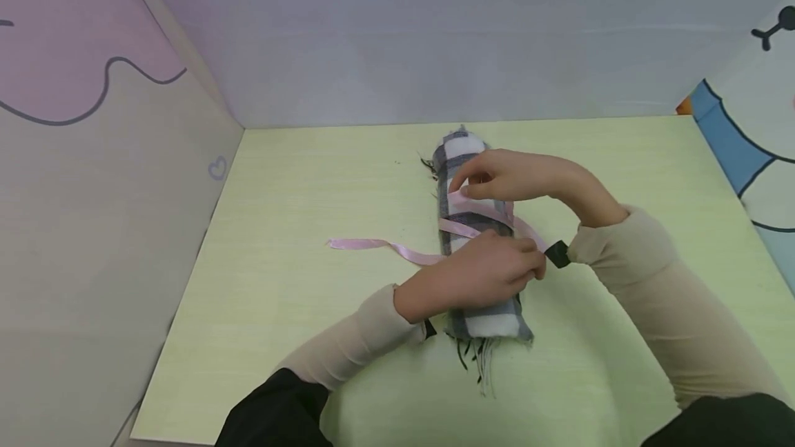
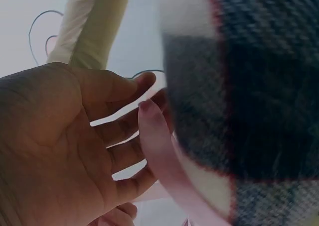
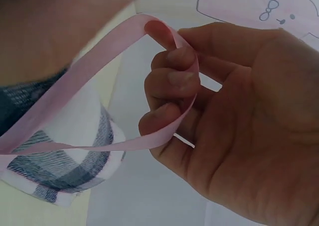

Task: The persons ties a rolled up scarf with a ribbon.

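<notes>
A rolled grey, black and white plaid scarf (image 1: 487, 323) lies lengthwise on the pale yellow-green table (image 1: 298, 226), with fringe at its near end. A pink ribbon (image 1: 373, 245) crosses the roll, and its loose tail trails to the left. My left hand (image 1: 528, 261) rests on the middle of the roll, fingers curled over the ribbon there. The left wrist view shows the ribbon (image 2: 162, 156) lying across the left hand's fingertips (image 2: 147, 109), beside the scarf (image 2: 249, 86). My right hand (image 1: 462, 181) hovers over the far half. It holds a ribbon loop (image 3: 99, 52) wrapped round its curled fingers (image 3: 172, 79), above the scarf (image 3: 75, 161).
The table is boxed in by a pink and cream panel (image 1: 93, 192) on the left, a pale wall (image 1: 435, 33) behind and a panel with a blue drawing (image 1: 739, 143) on the right. The table's front edge (image 1: 161, 430) runs near my sleeves.
</notes>
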A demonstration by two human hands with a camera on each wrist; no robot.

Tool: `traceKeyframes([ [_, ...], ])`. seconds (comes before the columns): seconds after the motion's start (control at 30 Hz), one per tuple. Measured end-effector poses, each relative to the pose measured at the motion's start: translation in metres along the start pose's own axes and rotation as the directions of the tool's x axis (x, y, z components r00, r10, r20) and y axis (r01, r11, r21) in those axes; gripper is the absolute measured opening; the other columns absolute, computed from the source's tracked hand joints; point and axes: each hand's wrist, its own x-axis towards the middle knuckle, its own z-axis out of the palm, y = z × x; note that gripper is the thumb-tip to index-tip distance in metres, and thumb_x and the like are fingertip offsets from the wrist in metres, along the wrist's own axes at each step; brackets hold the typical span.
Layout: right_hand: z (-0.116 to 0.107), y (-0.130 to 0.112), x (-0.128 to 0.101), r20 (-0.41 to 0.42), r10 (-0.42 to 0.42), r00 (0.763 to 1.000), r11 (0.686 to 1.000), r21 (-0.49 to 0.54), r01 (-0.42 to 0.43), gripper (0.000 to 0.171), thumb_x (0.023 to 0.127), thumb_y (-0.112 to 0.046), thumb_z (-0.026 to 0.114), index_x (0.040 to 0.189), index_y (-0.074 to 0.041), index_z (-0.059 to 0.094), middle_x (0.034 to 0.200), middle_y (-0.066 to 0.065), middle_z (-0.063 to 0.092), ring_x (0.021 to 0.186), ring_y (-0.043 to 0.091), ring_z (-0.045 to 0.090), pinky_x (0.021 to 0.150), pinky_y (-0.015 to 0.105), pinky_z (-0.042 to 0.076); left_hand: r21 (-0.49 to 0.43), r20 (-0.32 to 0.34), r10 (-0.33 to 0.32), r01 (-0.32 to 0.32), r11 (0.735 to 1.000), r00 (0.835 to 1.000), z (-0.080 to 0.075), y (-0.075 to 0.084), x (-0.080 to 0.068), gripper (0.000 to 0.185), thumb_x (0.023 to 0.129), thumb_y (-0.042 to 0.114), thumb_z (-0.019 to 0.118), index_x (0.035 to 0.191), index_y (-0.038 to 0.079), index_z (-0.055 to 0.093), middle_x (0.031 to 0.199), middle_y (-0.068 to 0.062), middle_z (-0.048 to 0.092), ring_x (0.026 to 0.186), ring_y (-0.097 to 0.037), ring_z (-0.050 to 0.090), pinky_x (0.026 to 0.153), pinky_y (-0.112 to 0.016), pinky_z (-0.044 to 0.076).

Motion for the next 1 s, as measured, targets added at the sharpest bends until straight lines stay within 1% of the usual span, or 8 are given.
traceKeyframes([
  [0.1, 0.007, 0.000, 0.010, 0.056, -0.036, 0.998, 0.999, -0.023, 0.038, 0.031, 0.109, -0.014, 0.049, 0.133, -0.012, 0.068, 0.076, 0.009, 0.061, 0.059, 0.012, 0.042, 0.066, 0.031, 0.042, 0.090, -0.003, -0.012, 0.013, 0.996, 1.000, 0.007, 0.002, 0.001, 0.032, 0.110, 0.020, 0.046, 0.127, 0.026, 0.072, 0.122, 0.012, 0.071, 0.103, -0.004, 0.069, 0.084, -0.025, 0.052],
  [0.3, 0.019, 0.001, 0.025, 0.122, -0.084, 0.989, 0.991, -0.092, 0.095, 0.032, 0.108, -0.012, 0.051, 0.134, -0.006, 0.068, 0.109, 0.009, 0.074, 0.079, 0.015, 0.059, 0.075, 0.034, 0.046, 0.117, -0.021, -0.047, 0.049, 0.992, 0.999, 0.014, 0.000, -0.004, 0.032, 0.109, 0.020, 0.048, 0.129, 0.026, 0.073, 0.133, 0.011, 0.071, 0.120, -0.008, 0.066, 0.097, -0.028, 0.053],
  [0.33, 0.020, 0.002, 0.027, 0.129, -0.080, 0.988, 0.991, -0.098, 0.093, 0.032, 0.108, -0.012, 0.051, 0.135, -0.006, 0.067, 0.108, 0.010, 0.073, 0.079, 0.017, 0.059, 0.076, 0.034, 0.046, 0.129, -0.027, -0.048, 0.051, 0.990, 0.998, 0.015, -0.001, -0.005, 0.032, 0.109, 0.020, 0.049, 0.129, 0.027, 0.073, 0.134, 0.012, 0.071, 0.121, -0.009, 0.066, 0.097, -0.029, 0.053],
  [0.47, 0.024, 0.005, 0.028, 0.125, -0.068, 0.990, 0.988, -0.126, 0.084, 0.033, 0.108, -0.014, 0.052, 0.137, -0.007, 0.066, 0.115, 0.011, 0.073, 0.095, 0.021, 0.067, 0.084, 0.039, 0.052, 0.146, -0.047, -0.053, 0.059, 0.987, 0.997, 0.015, -0.005, -0.013, 0.032, 0.109, 0.020, 0.049, 0.131, 0.029, 0.071, 0.137, 0.013, 0.069, 0.123, -0.012, 0.064, 0.100, -0.031, 0.052],
  [0.63, 0.024, 0.005, 0.025, 0.092, -0.037, 0.995, 0.991, -0.125, 0.049, 0.036, 0.109, -0.015, 0.051, 0.141, -0.004, 0.063, 0.132, 0.014, 0.070, 0.118, 0.030, 0.068, 0.099, 0.049, 0.054, 0.132, -0.130, -0.017, 0.035, 0.991, 0.991, 0.013, -0.018, -0.022, 0.030, 0.110, 0.021, 0.050, 0.130, 0.029, 0.072, 0.134, 0.012, 0.071, 0.124, -0.014, 0.064, 0.112, -0.033, 0.045],
  [0.73, 0.023, 0.004, 0.020, 0.053, -0.020, 0.998, 0.995, -0.096, 0.025, 0.038, 0.109, -0.016, 0.049, 0.143, -0.002, 0.060, 0.140, 0.017, 0.065, 0.125, 0.034, 0.064, 0.104, 0.053, 0.052, 0.077, -0.178, 0.009, 0.005, 0.997, 0.984, 0.012, -0.028, -0.028, 0.029, 0.110, 0.019, 0.052, 0.128, 0.026, 0.073, 0.131, 0.011, 0.073, 0.127, -0.012, 0.064, 0.116, -0.033, 0.042],
  [0.8, 0.022, 0.004, 0.015, 0.008, -0.018, 1.000, 0.996, -0.088, 0.019, 0.038, 0.110, -0.016, 0.048, 0.144, -0.002, 0.059, 0.144, 0.018, 0.063, 0.128, 0.035, 0.062, 0.106, 0.054, 0.051, 0.007, -0.202, 0.005, -0.003, 1.000, 0.979, 0.011, -0.033, -0.032, 0.029, 0.109, 0.018, 0.053, 0.126, 0.025, 0.075, 0.127, 0.010, 0.074, 0.125, -0.011, 0.065, 0.113, -0.031, 0.046],
  [1.0, 0.029, 0.008, -0.003, -0.184, -0.038, 0.982, 0.998, -0.058, 0.027, 0.034, 0.110, -0.018, 0.052, 0.142, -0.009, 0.060, 0.140, 0.013, 0.064, 0.126, 0.029, 0.062, 0.103, 0.053, 0.051, -0.192, -0.236, -0.082, 0.036, 0.981, 0.968, 0.009, -0.052, -0.050, 0.024, 0.107, 0.017, 0.055, 0.114, 0.022, 0.077, 0.107, 0.011, 0.076, 0.091, -0.003, 0.066, 0.083, -0.023, 0.052],
])
